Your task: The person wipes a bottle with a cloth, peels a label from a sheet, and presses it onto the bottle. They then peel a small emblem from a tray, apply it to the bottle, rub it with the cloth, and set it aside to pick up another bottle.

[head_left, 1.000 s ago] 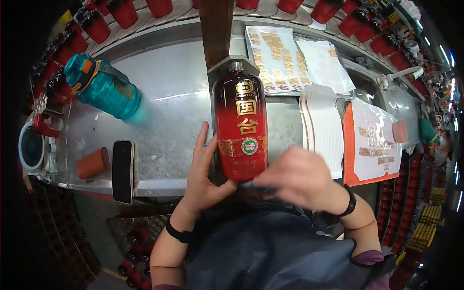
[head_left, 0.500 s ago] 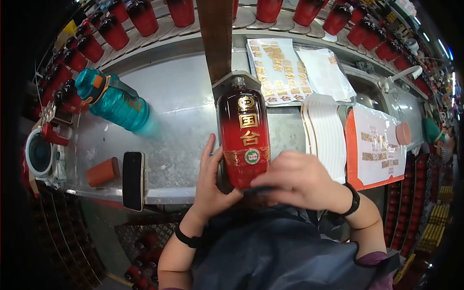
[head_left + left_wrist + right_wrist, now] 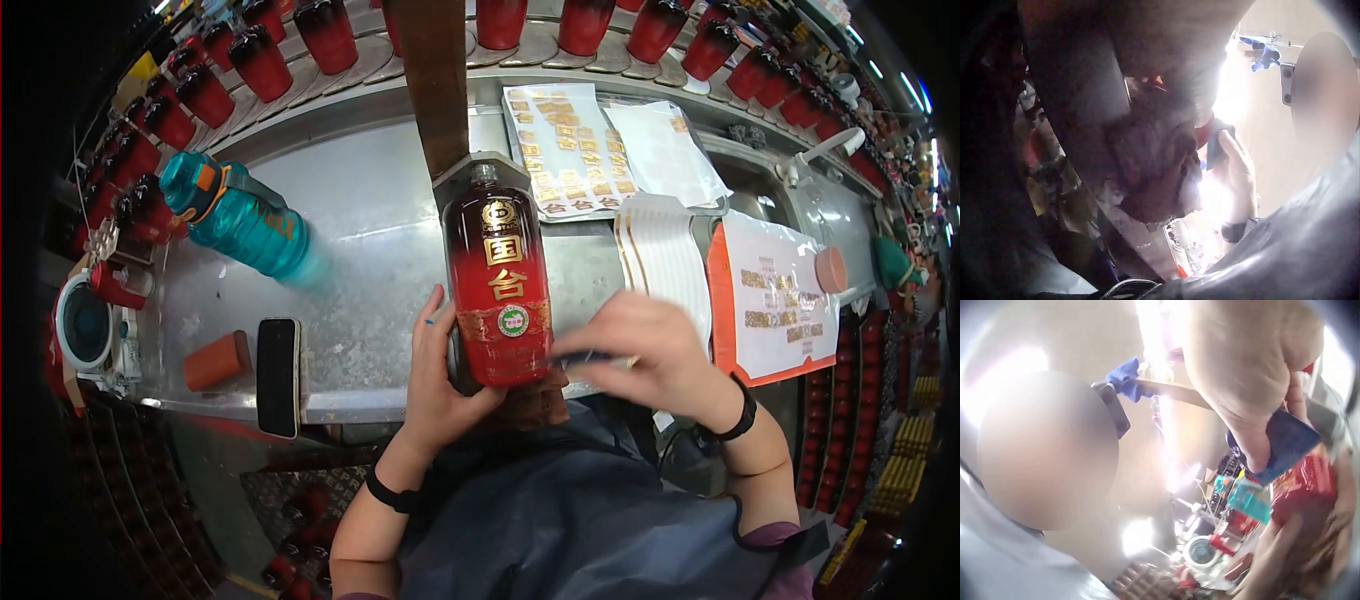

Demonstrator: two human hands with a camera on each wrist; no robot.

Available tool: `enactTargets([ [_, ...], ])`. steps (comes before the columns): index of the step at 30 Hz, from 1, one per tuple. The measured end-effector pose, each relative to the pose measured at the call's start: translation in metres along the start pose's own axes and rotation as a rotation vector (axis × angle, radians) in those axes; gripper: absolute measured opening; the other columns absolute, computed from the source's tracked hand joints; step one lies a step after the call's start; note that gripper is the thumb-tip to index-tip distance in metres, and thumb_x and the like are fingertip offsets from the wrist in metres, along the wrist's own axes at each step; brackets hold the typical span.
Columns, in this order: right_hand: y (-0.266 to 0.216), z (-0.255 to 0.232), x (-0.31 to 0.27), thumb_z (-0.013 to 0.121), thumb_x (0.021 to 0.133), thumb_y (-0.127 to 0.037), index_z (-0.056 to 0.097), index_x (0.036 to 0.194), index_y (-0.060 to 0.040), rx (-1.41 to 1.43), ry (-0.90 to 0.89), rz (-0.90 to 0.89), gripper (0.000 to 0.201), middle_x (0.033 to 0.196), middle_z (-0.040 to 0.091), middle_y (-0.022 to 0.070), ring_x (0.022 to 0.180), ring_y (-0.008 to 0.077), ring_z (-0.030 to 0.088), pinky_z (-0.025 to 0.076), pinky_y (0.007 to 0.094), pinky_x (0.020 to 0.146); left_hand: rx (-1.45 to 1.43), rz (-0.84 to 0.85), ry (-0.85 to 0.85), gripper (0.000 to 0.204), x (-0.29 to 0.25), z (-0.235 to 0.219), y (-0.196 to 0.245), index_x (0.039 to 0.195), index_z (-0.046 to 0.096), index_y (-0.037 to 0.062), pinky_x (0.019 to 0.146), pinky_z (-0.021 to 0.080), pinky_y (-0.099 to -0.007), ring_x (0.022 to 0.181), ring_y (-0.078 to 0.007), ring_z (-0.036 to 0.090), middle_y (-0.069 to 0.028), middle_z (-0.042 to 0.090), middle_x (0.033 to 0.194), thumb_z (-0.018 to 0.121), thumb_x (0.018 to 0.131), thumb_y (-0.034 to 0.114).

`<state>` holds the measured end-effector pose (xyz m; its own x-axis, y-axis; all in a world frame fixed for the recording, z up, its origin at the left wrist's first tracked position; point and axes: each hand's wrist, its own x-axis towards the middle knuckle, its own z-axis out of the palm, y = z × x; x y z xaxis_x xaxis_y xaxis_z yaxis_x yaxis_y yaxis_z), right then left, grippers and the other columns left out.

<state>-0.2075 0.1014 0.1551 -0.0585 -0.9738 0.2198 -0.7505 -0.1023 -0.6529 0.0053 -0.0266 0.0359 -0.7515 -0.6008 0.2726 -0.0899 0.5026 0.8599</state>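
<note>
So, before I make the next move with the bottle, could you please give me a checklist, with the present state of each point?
1. Left hand at the lower left side of the glossy red-and-black bottle: ok.
2. Right hand pinching the flat, dark blue piece: ok.
3. Round green-and-white sticker present on the bottle's front: ok.
4. Sticker's edge pressed down all round: cannot tell, too small to see.
5. Translucent teal drinking bottle apart from both hands: ok.
6. Black-screened phone well inside the metal table's front edge: not ok, it lies right at the edge.
</note>
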Motion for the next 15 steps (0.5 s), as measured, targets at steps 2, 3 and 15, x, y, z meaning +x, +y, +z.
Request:
enactTargets([
  [2,0.007,0.005,-0.007,0.078,0.078,-0.013,0.071,0.103,-0.0095,0.021,-0.055,0.031,0.026,0.082,0.065,0.0078,0.083,0.0276,0.064,0.052,0.0376,0.072,0.004,-0.071,0.042,0.096,-0.001,0.001,0.007,0.149,0.033,0.0039,0.116,0.027,-0.0509,0.145,-0.0465,0.026,-0.0278,0.034,0.15,0.083,0.069,0.02],
  [3,0.018,0.002,-0.011,0.079,0.077,-0.015,0.071,0.102,-0.0077,-0.012,-0.014,0.085,0.027,0.084,0.067,0.0098,0.081,0.0287,0.065,0.053,0.0378,0.071,0.004,-0.066,0.036,0.096,-0.003,0.001,0.012,0.149,0.033,0.0039,0.116,0.027,-0.0509,0.145,-0.0465,0.026,-0.0278,0.034,0.15,0.083,0.069,0.02],
  [15,0.069,-0.072,-0.076,0.056,0.101,-0.013,0.065,0.123,-0.0026,0.231,0.413,0.516,0.026,0.092,0.063,-0.0037,0.079,0.0037,0.053,0.045,0.0199,0.072,0.537,0.586,0.014,0.032,-0.025,-0.02,0.027,0.113,0.069,0.0016,0.087,0.058,-0.0436,0.11,-0.0352,0.063,-0.0177,0.065,0.12,0.068,0.082,0.008],
])
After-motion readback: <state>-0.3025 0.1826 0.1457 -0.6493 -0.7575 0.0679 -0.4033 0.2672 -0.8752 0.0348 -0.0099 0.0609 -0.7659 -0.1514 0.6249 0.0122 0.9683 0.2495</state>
